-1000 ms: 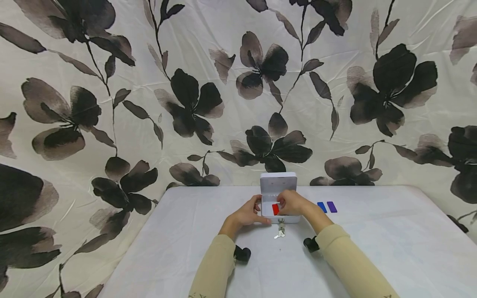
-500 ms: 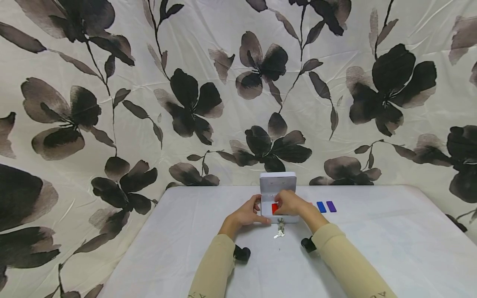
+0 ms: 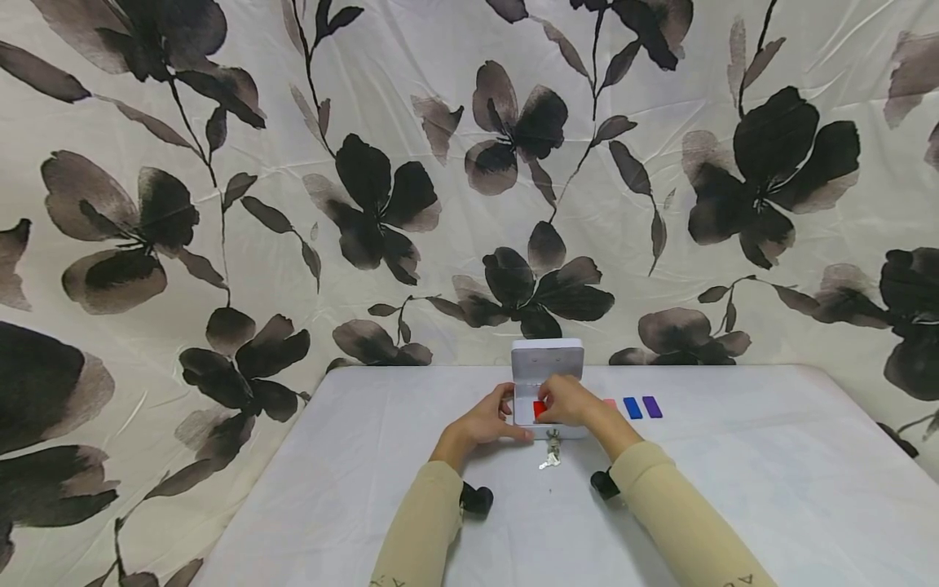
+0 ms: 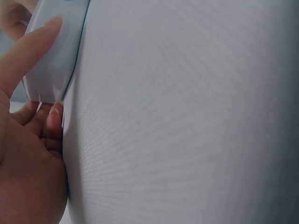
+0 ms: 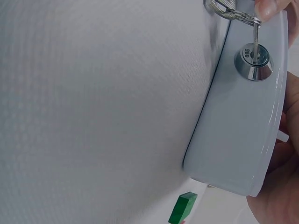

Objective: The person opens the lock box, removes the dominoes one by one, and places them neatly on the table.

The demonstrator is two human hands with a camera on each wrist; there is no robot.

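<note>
A small white cash box [image 3: 522, 432] stands open on the table, its lid [image 3: 547, 359] raised at the back. At the box's left front corner my left hand [image 3: 480, 420] grips it, thumb along the front wall and fingers at the side. My right hand [image 3: 572, 401] reaches inside with curled fingers, pinching a red block [image 3: 540, 408]; the fingertips are partly hidden. Keys [image 3: 552, 456] hang at the front, and the right wrist view shows one key in the round lock [image 5: 253, 60].
Right of the box lie a pink block [image 3: 610, 403], partly behind my right wrist, a blue block [image 3: 632, 408] and a purple block [image 3: 653, 407]. A green block [image 5: 182, 207] shows near the box in the right wrist view. Flower-patterned cloth [image 3: 440, 204] hangs behind the table [image 3: 352, 456].
My right hand has shifted slightly left inside the box, and the red block has moved slightly with it. More of the pink block shows. My left hand stays on the box.
</note>
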